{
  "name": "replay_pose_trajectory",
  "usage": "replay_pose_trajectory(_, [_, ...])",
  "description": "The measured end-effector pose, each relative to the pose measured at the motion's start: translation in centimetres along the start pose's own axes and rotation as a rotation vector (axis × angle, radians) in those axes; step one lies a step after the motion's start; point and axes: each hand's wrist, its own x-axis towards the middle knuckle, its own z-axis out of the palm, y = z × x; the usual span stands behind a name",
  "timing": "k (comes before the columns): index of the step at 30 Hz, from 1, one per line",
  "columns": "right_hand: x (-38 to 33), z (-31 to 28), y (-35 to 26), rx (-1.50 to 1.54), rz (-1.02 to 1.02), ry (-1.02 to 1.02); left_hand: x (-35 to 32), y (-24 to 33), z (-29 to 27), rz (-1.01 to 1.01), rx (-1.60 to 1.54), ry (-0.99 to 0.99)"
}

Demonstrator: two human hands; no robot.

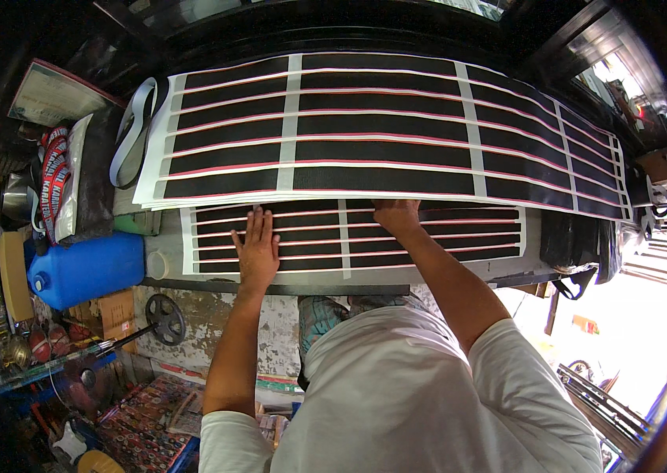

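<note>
My left hand [257, 243] lies flat, fingers spread, on a smaller sheet [306, 234] with black bands, thin white and red lines and a pale grey cross strip. My right hand [399, 218] reaches to the front edge of a larger stack of similarly banded sheets [380, 150]. Its fingers go out of sight at that edge, so I cannot see whether they grip anything. The larger stack covers the far part of the smaller sheet.
Both lie on a grey table [526, 264]. A blue jerrycan [89, 270] stands at the left, below a red printed strap [51, 185] and a white loop of band [135, 130]. A black bag [574, 240] sits at the right end. A black handwheel [165, 319] is below the table.
</note>
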Motion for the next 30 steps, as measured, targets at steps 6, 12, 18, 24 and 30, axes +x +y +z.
replay_pose_trajectory(6, [-0.3, 0.9, 0.3, -0.093, -0.061, 0.113, 0.8, 2.8, -0.4, 0.009, -0.024, -0.064])
replay_pose_trajectory(12, [-0.3, 0.1, -0.3, -0.027, -0.035, 0.122, 1.1, 3.4, -1.1, 0.004, -0.043, -0.131])
replay_pose_trajectory(18, [0.3, -1.1, -1.3, 0.067, -0.003, 0.13, 1.4, 3.7, -1.8, 0.006, -0.067, -0.114])
replay_pose_trajectory(24, [-0.7, -2.3, -2.2, -0.026, -0.112, 0.119, 2.5, 7.3, -0.8, 0.144, -0.151, 0.034])
replay_pose_trajectory(30, [-0.5, -3.2, -4.8, 0.225, -0.265, -0.12, 3.7, 11.4, -0.8, 0.239, -0.217, 0.038])
